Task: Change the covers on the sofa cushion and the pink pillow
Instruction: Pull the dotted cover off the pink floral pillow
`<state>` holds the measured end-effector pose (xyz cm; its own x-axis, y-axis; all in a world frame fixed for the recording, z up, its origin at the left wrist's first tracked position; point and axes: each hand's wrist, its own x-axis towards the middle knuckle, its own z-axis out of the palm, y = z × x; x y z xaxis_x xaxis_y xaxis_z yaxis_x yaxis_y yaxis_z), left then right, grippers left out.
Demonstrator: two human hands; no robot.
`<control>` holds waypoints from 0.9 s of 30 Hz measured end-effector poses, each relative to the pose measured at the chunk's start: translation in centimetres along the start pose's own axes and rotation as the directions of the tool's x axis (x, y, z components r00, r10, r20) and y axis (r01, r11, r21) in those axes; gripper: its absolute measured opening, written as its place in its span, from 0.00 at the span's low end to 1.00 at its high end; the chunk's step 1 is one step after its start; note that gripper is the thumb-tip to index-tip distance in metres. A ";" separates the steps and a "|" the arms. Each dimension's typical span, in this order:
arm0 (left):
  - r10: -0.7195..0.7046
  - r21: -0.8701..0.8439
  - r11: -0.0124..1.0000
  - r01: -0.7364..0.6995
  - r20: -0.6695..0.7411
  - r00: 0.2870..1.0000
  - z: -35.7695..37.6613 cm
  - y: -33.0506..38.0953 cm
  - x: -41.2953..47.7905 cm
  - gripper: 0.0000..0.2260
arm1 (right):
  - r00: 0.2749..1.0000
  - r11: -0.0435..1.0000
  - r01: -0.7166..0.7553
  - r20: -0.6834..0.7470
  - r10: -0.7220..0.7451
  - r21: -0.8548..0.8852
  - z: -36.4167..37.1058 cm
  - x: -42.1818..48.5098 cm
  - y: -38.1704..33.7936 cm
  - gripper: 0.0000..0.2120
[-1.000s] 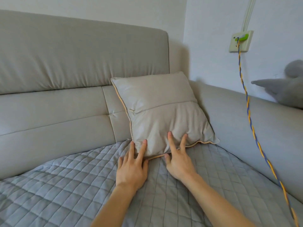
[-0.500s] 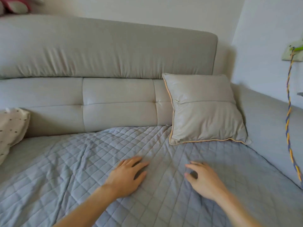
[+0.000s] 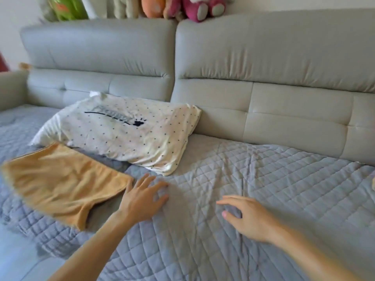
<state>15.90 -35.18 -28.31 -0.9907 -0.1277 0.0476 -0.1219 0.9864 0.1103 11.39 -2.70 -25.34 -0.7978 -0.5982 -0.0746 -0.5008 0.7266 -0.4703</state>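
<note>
Both hands hover low over the grey-blue quilted seat cover (image 3: 253,179) with nothing in them. The left hand (image 3: 142,197) is palm down, fingers spread and straight; whether the fingertips actually touch the quilting cannot be told. The right hand (image 3: 247,218) has its fingers loosely extended toward the left, thumb tucked beneath, empty as well (motion blur softens its outline).

Just to the left of the left hand, almost at its little-finger side, lies the flat mustard-yellow fabric cover (image 3: 60,183), spread limp on the quilt with one corner hanging toward the seat's front edge. Beyond the left hand's fingertips, near but apart, rests the white pillow with small dark dots and a black printed motif (image 3: 125,128), its far end leaning against the light grey leather sofa backrest (image 3: 263,57). The yellow cover's far edge runs just beside the pillow's near side.

Well beyond both hands, above the backrest, sit blurred plush toys in pink, orange and green (image 3: 194,7).
</note>
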 end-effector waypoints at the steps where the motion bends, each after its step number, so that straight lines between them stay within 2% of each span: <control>1: -0.061 0.033 0.998 0.062 -0.032 0.998 -0.1 -1.9 -0.2 0.27 | 1.000 1.000 0.018 0.010 -0.018 0.023 0.5 2.1 -1.6 0.18; 4: -0.189 0.009 0.982 0.191 -0.107 0.976 0.3 -6.4 -0.9 0.26 | 0.997 0.992 0.069 -0.045 -0.065 0.104 2.2 8.6 -5.7 0.22; 8: -0.211 -0.081 0.976 0.202 -0.137 0.968 1.9 -8.1 -0.7 0.26 | 0.993 0.989 0.050 -0.116 -0.034 0.139 4.3 16.3 -9.3 0.37; 10: -0.210 -0.076 0.977 0.200 -0.160 0.965 2.2 -8.1 -0.2 0.26 | 0.991 0.997 0.056 -0.128 -0.049 0.050 5.3 19.4 -10.7 0.43; 12: -0.211 -0.069 0.977 0.201 -0.197 0.958 2.8 -8.2 0.0 0.24 | 0.991 0.996 0.036 -0.125 -0.046 -0.079 7.1 21.7 -11.6 0.45; 14: -0.213 -0.094 0.976 0.196 -0.251 0.944 3.1 -8.1 -0.1 0.21 | 0.975 0.984 -0.010 -0.220 -0.030 -0.178 8.7 22.8 -11.9 0.39; 17: -0.209 -0.113 0.977 0.183 -0.290 0.934 3.4 -8.1 0.1 0.21 | 0.919 0.976 -0.007 -0.386 -0.079 -0.216 8.6 24.7 -11.8 0.22; 20: -0.224 -0.152 0.971 0.185 -0.305 0.926 3.3 -8.1 -0.1 0.23 | 0.908 0.988 -0.014 -0.417 -0.052 -0.152 4.5 25.7 -11.9 0.17; 22: -0.271 -0.281 0.941 0.189 -0.292 0.917 2.3 -8.0 -0.1 0.28 | 0.869 0.992 -0.002 -0.492 -0.062 -0.128 0.3 25.0 -12.5 0.15; 24: -0.388 -0.535 0.819 0.208 -0.248 0.888 0.6 -7.7 0.3 0.36 | 0.809 0.988 0.036 -0.576 -0.118 -0.151 -3.5 22.8 -13.1 0.12; 26: -0.584 -0.833 0.517 0.195 -0.177 0.792 -2.0 -7.2 1.5 0.47 | 0.755 0.988 0.055 -0.641 -0.137 -0.147 -6.2 19.6 -12.9 0.09; 27: -0.645 -0.920 0.357 0.159 -0.119 0.755 -3.5 -6.7 2.2 0.51 | 0.741 0.991 0.041 -0.661 -0.117 -0.129 -7.2 17.8 -12.3 0.09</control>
<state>14.74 -42.39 -25.45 -0.6621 -0.7447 0.0833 -0.1450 0.2365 0.9608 0.99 -19.85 -14.51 -0.7548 -0.3046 0.5809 -0.5721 0.7389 -0.3559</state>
